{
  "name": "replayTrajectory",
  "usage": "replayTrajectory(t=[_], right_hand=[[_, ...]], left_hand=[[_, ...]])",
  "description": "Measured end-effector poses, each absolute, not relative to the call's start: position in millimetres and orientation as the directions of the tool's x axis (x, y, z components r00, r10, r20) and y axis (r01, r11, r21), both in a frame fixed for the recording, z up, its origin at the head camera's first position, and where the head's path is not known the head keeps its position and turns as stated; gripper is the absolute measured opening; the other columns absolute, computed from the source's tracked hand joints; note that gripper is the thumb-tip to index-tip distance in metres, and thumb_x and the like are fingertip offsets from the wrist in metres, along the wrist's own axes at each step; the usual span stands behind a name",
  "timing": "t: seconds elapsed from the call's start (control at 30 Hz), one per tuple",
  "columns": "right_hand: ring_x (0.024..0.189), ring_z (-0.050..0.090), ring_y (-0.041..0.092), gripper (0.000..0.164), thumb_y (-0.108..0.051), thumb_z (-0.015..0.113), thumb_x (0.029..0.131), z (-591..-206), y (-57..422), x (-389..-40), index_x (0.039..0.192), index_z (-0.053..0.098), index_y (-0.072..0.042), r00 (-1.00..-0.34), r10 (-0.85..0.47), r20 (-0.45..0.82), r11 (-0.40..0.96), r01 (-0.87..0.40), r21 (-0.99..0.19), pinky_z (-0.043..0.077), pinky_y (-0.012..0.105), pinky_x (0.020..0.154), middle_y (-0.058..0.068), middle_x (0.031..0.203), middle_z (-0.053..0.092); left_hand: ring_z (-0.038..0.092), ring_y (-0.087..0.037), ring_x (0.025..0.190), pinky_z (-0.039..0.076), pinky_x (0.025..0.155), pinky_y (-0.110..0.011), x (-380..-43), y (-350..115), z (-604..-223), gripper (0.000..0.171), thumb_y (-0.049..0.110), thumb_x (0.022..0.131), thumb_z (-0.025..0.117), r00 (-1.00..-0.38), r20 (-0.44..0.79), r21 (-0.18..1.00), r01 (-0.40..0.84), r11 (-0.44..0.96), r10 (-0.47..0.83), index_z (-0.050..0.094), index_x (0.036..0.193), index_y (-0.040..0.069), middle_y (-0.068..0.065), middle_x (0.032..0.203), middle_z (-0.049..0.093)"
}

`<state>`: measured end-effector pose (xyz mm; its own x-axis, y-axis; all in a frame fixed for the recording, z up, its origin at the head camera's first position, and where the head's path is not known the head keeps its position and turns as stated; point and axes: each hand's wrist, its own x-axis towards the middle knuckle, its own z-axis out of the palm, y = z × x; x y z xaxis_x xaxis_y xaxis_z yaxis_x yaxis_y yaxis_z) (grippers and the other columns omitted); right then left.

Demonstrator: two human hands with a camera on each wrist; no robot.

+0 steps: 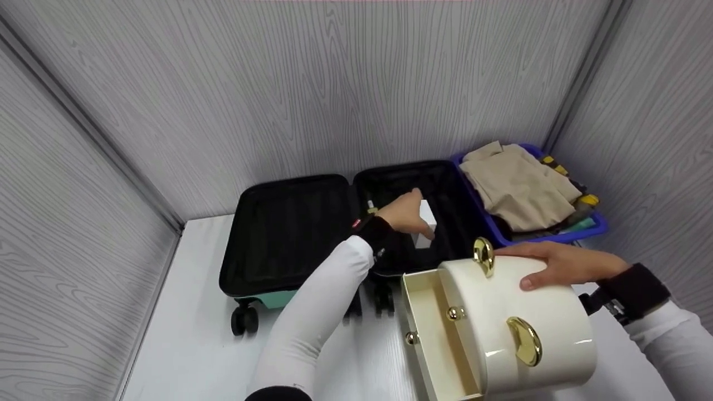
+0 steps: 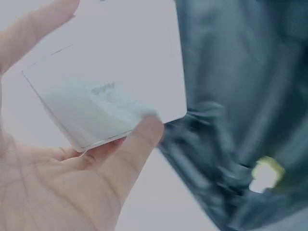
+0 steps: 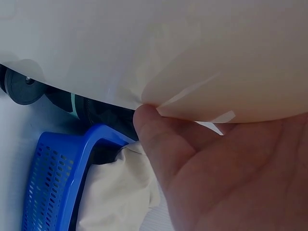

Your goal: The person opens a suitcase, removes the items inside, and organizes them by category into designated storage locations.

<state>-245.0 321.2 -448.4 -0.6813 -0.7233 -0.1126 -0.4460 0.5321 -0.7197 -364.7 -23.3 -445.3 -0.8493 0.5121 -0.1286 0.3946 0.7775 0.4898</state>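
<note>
Over the right half of an open black-lined suitcase point(image 1: 295, 239), my left hand point(image 1: 405, 214) holds a small white box point(image 1: 426, 213) between thumb and fingers. In the left wrist view the fingers wrap the sides of the white box point(image 2: 139, 62), which bears faint dark print. A small bottle-like thing with a yellowish part point(image 2: 267, 173) lies in the suitcase lining nearby. My right hand point(image 1: 562, 264) rests on the curved top of a cream drawer case point(image 1: 496, 303) with gold ear-shaped pieces point(image 1: 526, 341). Its lower drawer point(image 1: 440, 334) is pulled out.
Right of the suitcase stands a blue basket point(image 1: 562, 238) with a folded beige cloth point(image 1: 521, 186) on top of other clothes. Suitcase wheels point(image 1: 245, 320) stick out toward the front. Grey wood-patterned walls point(image 1: 312, 83) enclose the white table point(image 1: 184, 334).
</note>
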Motion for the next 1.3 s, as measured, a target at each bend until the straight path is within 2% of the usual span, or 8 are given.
replayTrajectory(t=[0.17,0.4,0.67,0.87,1.03,1.1,1.17,1.3], right_hand=[[0.125,0.059,0.000,0.068,-0.018,0.079,0.100,-448,320,-247,0.163,0.052,-0.018,-0.692,-0.713,-0.112,0.549,-0.451,-0.704,0.055,0.024,0.096,0.016,0.152,0.062],[0.119,0.064,0.001,0.068,-0.017,0.077,0.101,-447,324,-249,0.164,0.049,-0.015,-0.701,-0.698,-0.150,0.558,-0.401,-0.726,0.057,0.024,0.093,0.017,0.150,0.061],[0.119,0.064,0.001,0.068,-0.018,0.076,0.102,-449,324,-252,0.164,0.049,-0.014,-0.704,-0.695,-0.149,0.563,-0.402,-0.722,0.058,0.024,0.092,0.021,0.152,0.060],[0.116,0.068,0.003,0.067,-0.016,0.074,0.104,-450,325,-251,0.165,0.048,-0.013,-0.702,-0.692,-0.170,0.546,-0.354,-0.759,0.060,0.026,0.091,0.022,0.151,0.059],[0.117,0.067,0.003,0.066,-0.017,0.074,0.104,-450,325,-250,0.165,0.048,-0.014,-0.707,-0.685,-0.179,0.552,-0.342,-0.761,0.059,0.025,0.091,0.021,0.152,0.059],[0.114,0.069,0.004,0.067,-0.017,0.073,0.104,-450,324,-250,0.165,0.047,-0.013,-0.705,-0.684,-0.187,0.552,-0.333,-0.765,0.060,0.026,0.089,0.022,0.150,0.059],[0.112,0.069,0.004,0.067,-0.018,0.074,0.104,-449,324,-251,0.165,0.047,-0.012,-0.708,-0.680,-0.192,0.559,-0.331,-0.760,0.060,0.026,0.088,0.022,0.150,0.058],[0.113,0.067,0.001,0.067,-0.020,0.075,0.104,-448,323,-252,0.165,0.047,-0.013,-0.716,-0.672,-0.187,0.579,-0.351,-0.736,0.059,0.025,0.089,0.022,0.153,0.057]], left_hand=[[0.062,-0.028,0.124,0.056,0.101,-0.037,-331,-34,-421,0.095,0.035,0.080,0.093,-0.803,-0.079,0.489,0.485,0.724,0.591,0.045,0.156,0.005,-0.010,0.139,0.064],[0.063,-0.015,0.097,0.054,0.082,-0.025,-286,-52,-411,0.075,0.028,0.077,0.096,-0.712,-0.073,0.487,0.585,0.648,0.698,0.059,0.137,0.005,-0.002,0.112,0.067],[0.061,-0.013,0.097,0.056,0.088,-0.028,-239,-52,-429,0.073,0.045,0.076,0.098,-0.713,-0.086,0.373,0.624,0.687,0.696,0.062,0.128,0.007,-0.001,0.112,0.065],[0.063,-0.015,0.088,0.056,0.080,-0.030,-211,-39,-454,0.072,0.058,0.074,0.094,-0.728,-0.010,0.190,0.672,0.716,0.686,0.066,0.120,0.011,0.000,0.106,0.069],[0.059,-0.017,0.091,0.042,0.081,-0.030,-203,-29,-479,0.059,0.069,0.070,0.090,-0.734,0.042,0.075,0.679,0.730,0.678,0.070,0.098,0.021,0.008,0.096,0.074],[0.059,-0.017,0.095,0.044,0.088,-0.030,-203,-26,-488,0.056,0.071,0.070,0.089,-0.743,0.032,0.068,0.668,0.741,0.668,0.068,0.088,0.021,0.008,0.092,0.073],[0.060,-0.016,0.097,0.045,0.092,-0.030,-204,-23,-495,0.056,0.069,0.071,0.090,-0.745,0.007,0.093,0.664,0.742,0.667,0.068,0.090,0.021,0.009,0.092,0.072],[0.060,-0.011,0.098,0.050,0.092,-0.027,-205,-20,-502,0.070,0.065,0.072,0.093,-0.746,-0.024,0.139,0.656,0.742,0.665,0.072,0.117,0.015,0.006,0.104,0.069]])
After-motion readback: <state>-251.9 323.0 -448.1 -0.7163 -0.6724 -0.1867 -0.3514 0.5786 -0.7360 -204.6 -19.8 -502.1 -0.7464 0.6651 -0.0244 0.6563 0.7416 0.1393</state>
